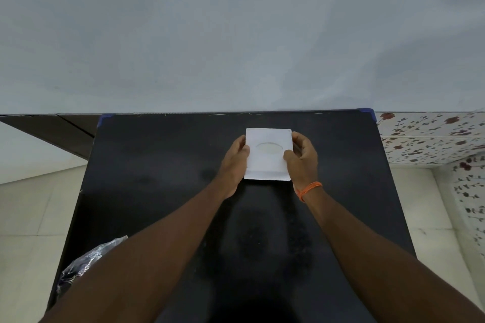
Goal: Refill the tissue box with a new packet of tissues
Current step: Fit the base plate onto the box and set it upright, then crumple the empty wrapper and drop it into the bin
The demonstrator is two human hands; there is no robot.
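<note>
Both hands clasp a white square tissue box (268, 154) on the far half of a black rectangular table (162, 165).

A crumpled clear plastic wrapper (86, 262) lies at the table's near left edge, partly hidden by the left forearm; nothing lies between it and the box. The left hand (235, 162) and right hand (301, 160), an orange thread band (308, 189) at its wrist, grip opposite sides. The lid shows an oval opening.

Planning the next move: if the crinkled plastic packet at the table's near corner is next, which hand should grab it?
Probably the left hand: the packet lies beside that forearm. Right hand can steady the tissue box.
</note>
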